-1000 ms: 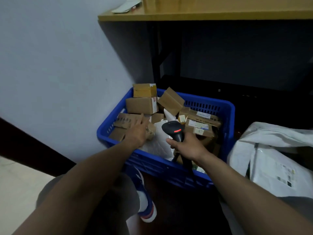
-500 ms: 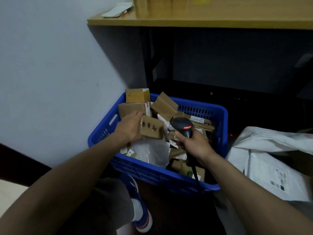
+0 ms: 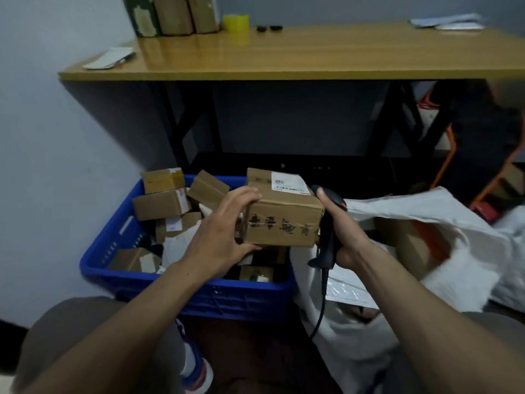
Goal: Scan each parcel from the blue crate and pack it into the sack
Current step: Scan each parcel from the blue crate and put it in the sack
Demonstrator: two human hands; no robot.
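My left hand [image 3: 220,237] grips a brown cardboard parcel [image 3: 281,214] by its left side, lifted above the right part of the blue crate [image 3: 170,282]. The parcel has a white label on top and black writing on its front. My right hand [image 3: 342,231] holds a black corded barcode scanner [image 3: 329,223] right beside the parcel's right edge, its head by the label. Several more cardboard parcels [image 3: 162,204] lie in the crate. The white sack [image 3: 412,251] lies open to the right, with flat white parcels inside.
A wooden table [image 3: 312,52] stands over the crate, with boxes, a yellow tape roll [image 3: 235,23] and papers on it. Its black legs [image 3: 181,132] rise behind the crate. A white wall is on the left. My knee and a shoe [image 3: 196,371] are below the crate.
My left hand has lifted the parcel out of the crate and carried it right, turning its label up. My right hand with the scanner moved right beside it. The view tilted up.
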